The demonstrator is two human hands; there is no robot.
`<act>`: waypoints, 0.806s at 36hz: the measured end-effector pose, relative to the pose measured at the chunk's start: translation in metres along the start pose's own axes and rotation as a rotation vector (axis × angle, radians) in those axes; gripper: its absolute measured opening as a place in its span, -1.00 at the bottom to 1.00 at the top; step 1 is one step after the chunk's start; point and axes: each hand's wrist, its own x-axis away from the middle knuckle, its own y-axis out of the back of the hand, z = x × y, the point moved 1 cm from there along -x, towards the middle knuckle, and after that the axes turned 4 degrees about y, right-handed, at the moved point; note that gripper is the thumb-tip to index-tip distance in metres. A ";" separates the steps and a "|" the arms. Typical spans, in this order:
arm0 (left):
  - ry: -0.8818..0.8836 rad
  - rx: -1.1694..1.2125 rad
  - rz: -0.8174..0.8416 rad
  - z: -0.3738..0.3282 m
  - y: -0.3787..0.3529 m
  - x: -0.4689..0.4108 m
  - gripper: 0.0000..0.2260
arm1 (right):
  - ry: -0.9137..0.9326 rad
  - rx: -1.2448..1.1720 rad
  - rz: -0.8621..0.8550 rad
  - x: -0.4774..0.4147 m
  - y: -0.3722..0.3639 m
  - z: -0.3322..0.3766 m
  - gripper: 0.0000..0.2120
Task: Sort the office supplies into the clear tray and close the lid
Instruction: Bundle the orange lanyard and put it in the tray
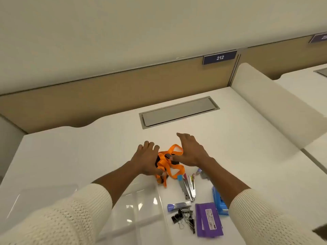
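A bundle of orange lanyards with black clips lies on the white desk. My left hand grips its left side. My right hand rests on its right side, thumb pinching the strap, fingers spread. The clear tray with dividers sits near me on the left, partly under my left forearm. To its right lie metal staple removers, a staple strip, black binder clips, a purple packet and a blue stapler, partly hidden by my right arm.
A grey cable hatch is set into the desk beyond my hands. White dividers stand at the right and left sides. A tan back panel carries a blue sign reading 212.
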 end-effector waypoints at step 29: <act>0.192 0.696 -0.233 -0.002 0.016 0.005 -0.70 | 0.058 -0.168 -0.032 -0.021 -0.039 0.041 -0.45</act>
